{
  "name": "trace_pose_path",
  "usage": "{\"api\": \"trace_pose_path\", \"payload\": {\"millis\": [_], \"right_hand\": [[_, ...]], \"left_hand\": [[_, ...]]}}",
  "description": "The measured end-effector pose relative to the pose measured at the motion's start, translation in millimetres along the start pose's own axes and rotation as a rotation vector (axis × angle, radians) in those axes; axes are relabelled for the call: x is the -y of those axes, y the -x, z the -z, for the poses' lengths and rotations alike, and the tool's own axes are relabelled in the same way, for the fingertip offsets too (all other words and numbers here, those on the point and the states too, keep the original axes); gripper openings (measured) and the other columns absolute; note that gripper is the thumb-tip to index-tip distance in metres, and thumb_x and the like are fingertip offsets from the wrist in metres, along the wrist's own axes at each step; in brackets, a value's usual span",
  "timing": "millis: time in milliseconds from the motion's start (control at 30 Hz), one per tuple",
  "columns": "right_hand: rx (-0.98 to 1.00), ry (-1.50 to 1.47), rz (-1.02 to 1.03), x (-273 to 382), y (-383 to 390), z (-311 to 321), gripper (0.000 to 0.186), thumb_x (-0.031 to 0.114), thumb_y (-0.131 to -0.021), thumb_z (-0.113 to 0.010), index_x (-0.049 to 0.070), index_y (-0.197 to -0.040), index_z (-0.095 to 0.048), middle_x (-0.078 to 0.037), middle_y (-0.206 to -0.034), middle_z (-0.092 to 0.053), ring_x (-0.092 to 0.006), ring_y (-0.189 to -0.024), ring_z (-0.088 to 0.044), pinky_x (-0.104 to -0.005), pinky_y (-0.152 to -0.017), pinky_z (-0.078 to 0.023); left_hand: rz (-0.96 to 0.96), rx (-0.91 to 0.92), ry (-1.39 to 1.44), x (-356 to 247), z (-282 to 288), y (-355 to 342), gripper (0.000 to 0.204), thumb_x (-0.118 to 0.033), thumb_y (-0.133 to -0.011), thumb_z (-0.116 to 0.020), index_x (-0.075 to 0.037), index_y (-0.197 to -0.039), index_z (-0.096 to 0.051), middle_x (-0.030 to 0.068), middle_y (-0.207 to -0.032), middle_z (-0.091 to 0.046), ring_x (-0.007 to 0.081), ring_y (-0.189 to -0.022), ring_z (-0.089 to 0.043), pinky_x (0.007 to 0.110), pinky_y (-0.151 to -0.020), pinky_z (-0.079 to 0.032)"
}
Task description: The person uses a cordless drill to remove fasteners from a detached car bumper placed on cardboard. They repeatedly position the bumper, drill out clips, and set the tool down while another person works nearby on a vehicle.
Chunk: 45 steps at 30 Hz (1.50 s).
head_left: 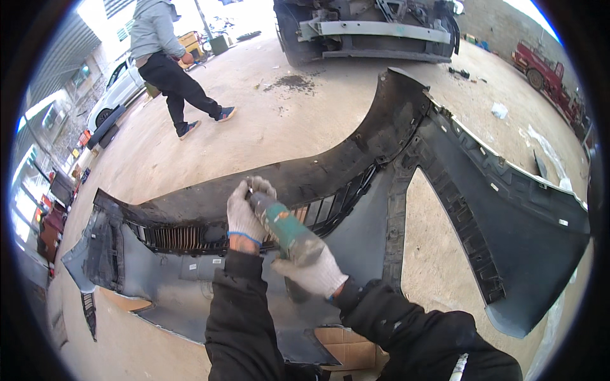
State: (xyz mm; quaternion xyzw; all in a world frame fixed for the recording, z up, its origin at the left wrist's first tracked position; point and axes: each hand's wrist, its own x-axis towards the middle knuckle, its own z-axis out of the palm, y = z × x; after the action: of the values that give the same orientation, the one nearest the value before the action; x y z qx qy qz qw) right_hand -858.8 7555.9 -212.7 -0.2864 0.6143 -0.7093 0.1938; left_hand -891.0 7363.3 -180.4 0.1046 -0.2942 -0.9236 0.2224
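Black fabric sleeves (240,317) lie nearest the camera, entering at 7 and 5 o'clock relative to the centre of view.

Left hand (244,213), white knit glove with blue cuff edge: fingers curled around the narrow front end of a green-and-grey cylindrical power tool (284,223). Right hand (311,272), white knit glove: clasped around the rear of the tool, slightly blurred. Tool position: just below centre, with its front end directed toward 10 o'clock — details of the tip are too small to tell.

Behind the tool in view lies a large, dark-grey, moulded vehicle panel (362,247), hollow inner side facing up. A black slatted grille (175,237) runs along it from 8 o'clock past the hands. Brown corrugated cardboard (346,348) shows between 5 and 6 o'clock, at the panel's lower edge.

Surroundings, on a pale beige floor (298,127): a person in a grey top and black trousers (181,82) between 10 and 11 o'clock; a white car (121,89) at 10; a vehicle front end with exposed silver crossbeam (381,30) at 1; a red cargo vehicle (540,66) at 2 — all well apart from the hands.
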Motion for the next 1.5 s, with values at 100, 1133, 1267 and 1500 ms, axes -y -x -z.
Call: {"api": "trace_pose_path", "payload": {"millis": [100, 1133, 1267, 1500], "right_hand": [[0.045, 0.138, 0.209, 31, -11, 10, 0.035, 0.012, -0.080, -0.082, 0.000, -0.109, -0.065, -0.005, -0.098, -0.073, -0.0123, -0.088, -0.069, -0.0304, -0.078, -0.056], [-0.776, -0.435, -0.072, -25, 71, 101, 0.020, 0.010, -0.089, -0.074, 0.002, -0.106, -0.068, -0.004, -0.094, -0.069, -0.0122, -0.083, -0.065, -0.0290, -0.074, -0.053], [-0.861, -0.390, 0.003, -21, 74, 104, 0.031, 0.004, -0.082, -0.079, -0.001, -0.108, -0.065, -0.007, -0.098, -0.068, -0.0144, -0.085, -0.066, -0.0316, -0.072, -0.056], [-0.915, -0.213, -0.048, -5, 87, 131, 0.037, 0.006, -0.084, -0.080, 0.003, -0.118, -0.066, -0.004, -0.104, -0.068, -0.0133, -0.091, -0.065, -0.0297, -0.080, -0.054]], "left_hand": [[-0.124, 0.063, -0.076, -16, -33, 4, 0.027, -0.023, -0.108, -0.043, -0.001, -0.108, -0.059, 0.0079, -0.094, -0.064, 0.0203, -0.086, -0.064, 0.037, -0.080, -0.058], [0.546, 0.352, -0.351, 213, -116, 15, 0.024, -0.021, -0.104, -0.047, -0.008, -0.120, -0.059, 0.0126, -0.101, -0.068, 0.0224, -0.086, -0.066, 0.038, -0.080, -0.057], [0.542, 0.339, -0.419, 230, -114, 17, 0.025, -0.022, -0.104, -0.047, -0.007, -0.118, -0.061, 0.0102, -0.097, -0.068, 0.0201, -0.083, -0.066, 0.035, -0.077, -0.056], [0.234, 0.409, -0.602, 279, -108, 2, 0.028, -0.021, -0.098, -0.055, 0.000, -0.109, -0.070, 0.0045, -0.094, -0.066, 0.0142, -0.082, -0.060, 0.031, -0.076, -0.050]]}}
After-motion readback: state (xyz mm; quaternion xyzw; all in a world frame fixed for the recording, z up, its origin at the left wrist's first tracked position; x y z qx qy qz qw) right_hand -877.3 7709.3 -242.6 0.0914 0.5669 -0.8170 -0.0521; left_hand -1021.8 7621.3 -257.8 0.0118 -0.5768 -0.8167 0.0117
